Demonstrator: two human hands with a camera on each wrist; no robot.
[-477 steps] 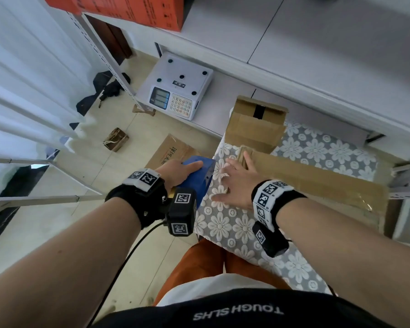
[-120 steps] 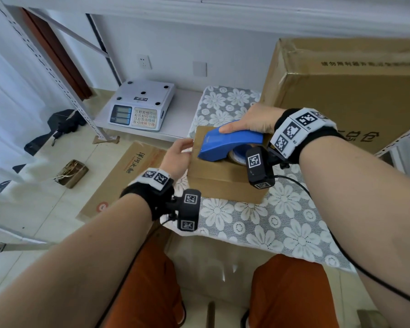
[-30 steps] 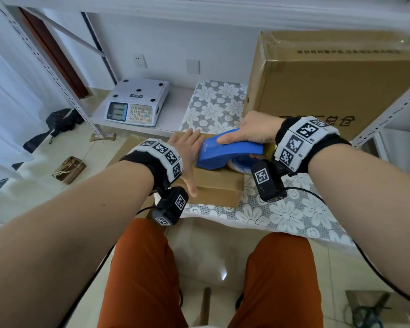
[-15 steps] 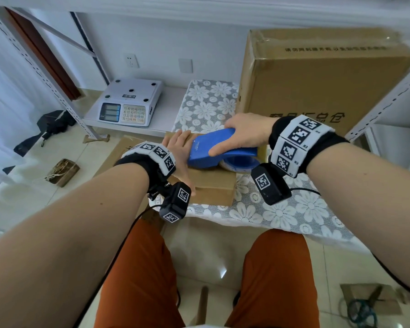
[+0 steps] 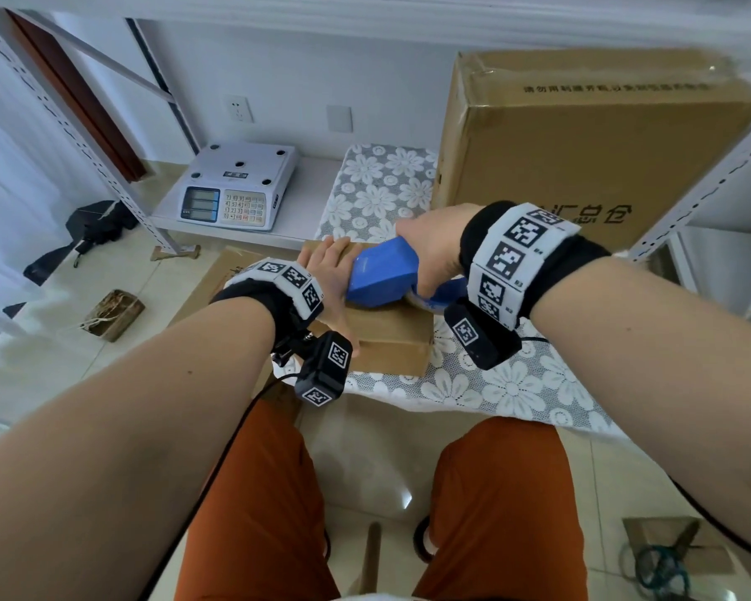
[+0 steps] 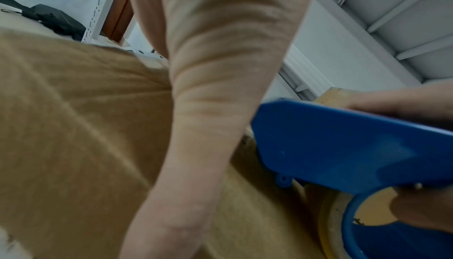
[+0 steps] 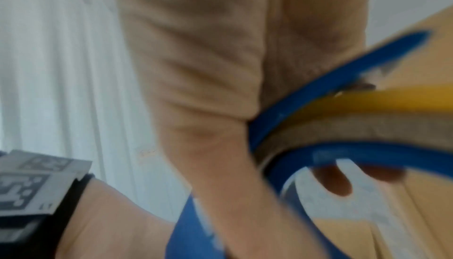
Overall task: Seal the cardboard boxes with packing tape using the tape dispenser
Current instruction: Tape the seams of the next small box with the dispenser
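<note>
floral tablecloth (image 5: 512, 388) under small box (image 5: 391, 336) | left hand (image 5: 330, 279) flat on box | right hand (image 5: 430, 240) grips tape dispenser (image 5: 382, 275) | scale (image 5: 239, 186) far left | big box (image 5: 582, 141) far right

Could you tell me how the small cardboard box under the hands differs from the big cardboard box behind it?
The small cardboard box is low and lies flat on the flowered cloth; the big cardboard box stands tall behind it. The left hand presses on the small box and the right hand holds the blue tape dispenser over it; nobody touches the big one. The big box shows dark print; none shows on the small one. Both are plain brown cardboard.
</note>
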